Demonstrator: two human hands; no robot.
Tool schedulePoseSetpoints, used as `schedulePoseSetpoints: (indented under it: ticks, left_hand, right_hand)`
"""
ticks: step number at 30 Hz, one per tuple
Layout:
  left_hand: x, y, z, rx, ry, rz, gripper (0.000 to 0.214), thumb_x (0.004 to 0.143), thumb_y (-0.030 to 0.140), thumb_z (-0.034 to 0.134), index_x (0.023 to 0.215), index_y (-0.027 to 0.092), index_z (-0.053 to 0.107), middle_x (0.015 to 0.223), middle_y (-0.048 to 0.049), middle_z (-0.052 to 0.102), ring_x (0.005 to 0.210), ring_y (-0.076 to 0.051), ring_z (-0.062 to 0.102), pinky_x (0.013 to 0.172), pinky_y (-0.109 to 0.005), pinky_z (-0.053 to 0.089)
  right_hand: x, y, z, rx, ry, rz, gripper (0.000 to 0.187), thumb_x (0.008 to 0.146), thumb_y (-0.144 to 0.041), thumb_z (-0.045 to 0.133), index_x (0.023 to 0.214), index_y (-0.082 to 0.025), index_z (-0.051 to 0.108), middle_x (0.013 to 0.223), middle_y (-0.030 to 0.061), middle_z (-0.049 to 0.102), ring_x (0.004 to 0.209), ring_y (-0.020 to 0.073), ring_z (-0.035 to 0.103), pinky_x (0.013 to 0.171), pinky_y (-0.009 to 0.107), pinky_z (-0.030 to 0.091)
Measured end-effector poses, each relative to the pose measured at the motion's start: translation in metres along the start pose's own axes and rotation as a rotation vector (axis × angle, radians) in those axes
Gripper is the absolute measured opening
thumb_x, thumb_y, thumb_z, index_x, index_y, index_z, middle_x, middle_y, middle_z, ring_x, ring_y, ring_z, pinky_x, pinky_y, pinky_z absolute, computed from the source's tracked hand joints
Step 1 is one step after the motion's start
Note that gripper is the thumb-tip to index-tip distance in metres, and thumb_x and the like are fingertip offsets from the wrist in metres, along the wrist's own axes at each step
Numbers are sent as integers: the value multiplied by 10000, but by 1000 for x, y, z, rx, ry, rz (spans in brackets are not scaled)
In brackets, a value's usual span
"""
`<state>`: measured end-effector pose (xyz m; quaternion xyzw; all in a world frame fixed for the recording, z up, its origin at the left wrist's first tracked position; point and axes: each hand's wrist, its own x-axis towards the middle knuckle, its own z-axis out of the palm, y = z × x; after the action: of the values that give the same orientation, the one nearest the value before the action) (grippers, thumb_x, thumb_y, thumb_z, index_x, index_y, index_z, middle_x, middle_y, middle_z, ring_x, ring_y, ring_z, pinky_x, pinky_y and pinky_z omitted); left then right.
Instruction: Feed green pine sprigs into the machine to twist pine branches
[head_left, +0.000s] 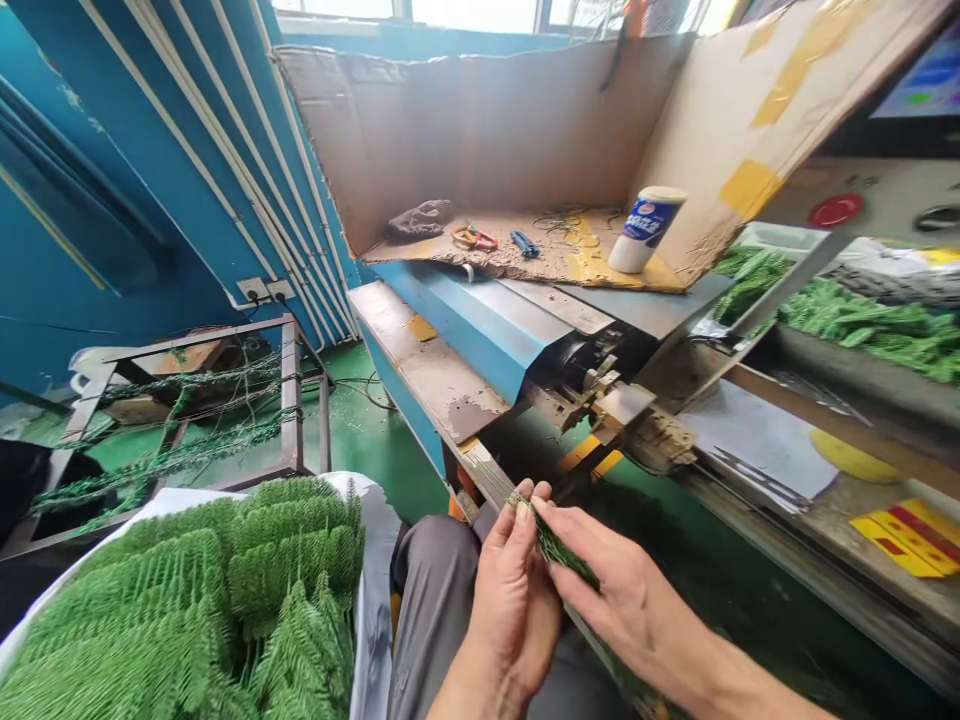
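A thin strand of artificial green pine needles [559,548] runs diagonally down to the right in front of me. My left hand [510,600] grips it from below near the strand's upper end, fingers curled around it. My right hand [615,590] comes in from the right, and its fingers pinch the same strand right next to the left fingertips. The strand's lower stretch passes under my right wrist and is partly hidden. Just beyond my fingertips lies the metal chute end of a bench machine [480,470].
A white sack [371,520] full of green pine sprays sits at lower left, beside my grey trouser leg [435,590]. A metal rack [289,400] holds more strands behind it. Ahead stands the blue-covered machine [465,340] with exposed mechanism [607,410]; scissors, pliers and a bottle sit on cardboard beyond.
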<state>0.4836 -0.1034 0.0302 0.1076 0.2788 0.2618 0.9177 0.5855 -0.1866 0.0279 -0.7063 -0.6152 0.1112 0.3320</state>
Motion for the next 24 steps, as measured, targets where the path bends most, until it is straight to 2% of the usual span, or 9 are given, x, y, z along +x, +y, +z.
schedulePoseSetpoints:
  ticks: [2,4,6,8,13,17,20,22,24]
  left_hand:
    - [-2,-4,1,107,-14,-45,308,797,308,635,1094,229,634,1250,-87,598,1217,-216,468,935,-305,398]
    - [-3,-8,-4,196,52,-75,338,783,353,643,1096,228,632,1224,-98,605,1169,-223,504,855,-296,428]
    - [-3,-13,-12,222,143,-85,354,742,375,680,1057,215,647,1116,-97,645,1018,-206,581,758,-278,449]
    - [-4,-18,-20,234,195,-90,357,705,378,714,1010,201,660,979,-76,669,843,-165,614,676,-252,450]
    - [-7,-19,-31,331,250,-62,334,663,353,754,922,162,668,810,-57,671,654,-117,600,580,-212,433]
    - [-8,-14,-37,359,266,-27,306,696,343,726,924,151,658,795,-60,670,652,-119,602,578,-210,440]
    - [-7,-12,-39,369,246,-34,301,716,341,710,941,150,650,807,-56,666,662,-116,600,593,-212,445]
    - [-5,-11,-40,381,239,-37,309,717,348,709,946,150,646,809,-52,662,665,-111,597,609,-213,446]
    - [-3,-11,-41,430,238,-17,326,721,370,701,955,152,641,817,-52,663,674,-111,594,630,-219,448]
  right_hand:
    - [3,20,-38,-212,20,7,479,902,-249,413,1381,-255,385,1264,55,520,1121,231,521,926,370,493]
    - [11,39,-76,-533,74,112,466,892,-274,435,1357,-259,418,1192,69,562,999,252,575,727,355,551]
    - [21,54,-106,-830,76,243,453,872,-276,481,1323,-248,456,1123,85,585,899,262,589,541,312,515]
    - [35,62,-122,-997,8,321,445,873,-263,505,1314,-228,463,1079,97,589,869,261,579,473,285,470]
    - [63,69,-113,-1088,-86,346,418,894,-198,477,1312,-190,458,1026,129,577,834,267,559,502,317,482]
    - [74,80,-95,-1069,-7,261,394,883,-160,489,1275,-194,477,1132,151,523,871,270,548,555,320,497]
    - [77,91,-90,-982,83,146,421,906,-219,495,1315,-147,420,1147,156,515,939,265,541,694,341,512]
    - [73,94,-91,-916,115,40,532,923,-274,490,1383,-87,301,1168,177,518,1045,285,512,893,427,452]
    - [58,91,-94,-846,127,-86,661,927,-348,491,1424,-53,171,1255,198,477,1196,324,407,1038,567,261]
